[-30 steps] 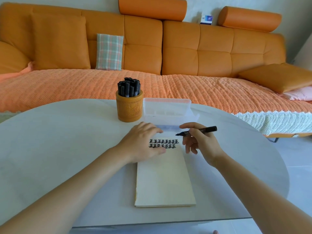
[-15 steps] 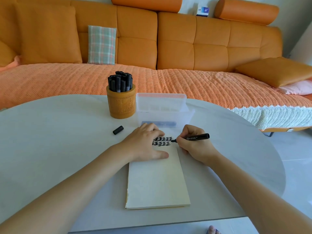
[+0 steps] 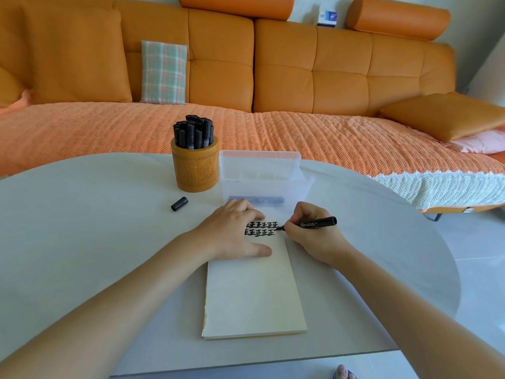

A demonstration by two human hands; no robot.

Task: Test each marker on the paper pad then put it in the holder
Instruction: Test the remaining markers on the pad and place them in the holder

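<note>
A cream paper pad lies on the white table, with two rows of black marks at its top. My left hand presses flat on the pad's upper left. My right hand grips an uncapped black marker, its tip touching the pad at the right end of the marks. The marker's black cap lies on the table to the left. An orange-brown round holder behind it is packed with several black markers.
A clear plastic box stands open just beyond the pad, right of the holder, with a dark marker lying in it. An orange sofa with cushions runs behind the table. The table's near edge crosses the bottom of the view.
My right hand brought the marker down from above the pad to the right end of the marks. The cap came into view on the table as my left hand settled on the pad.
</note>
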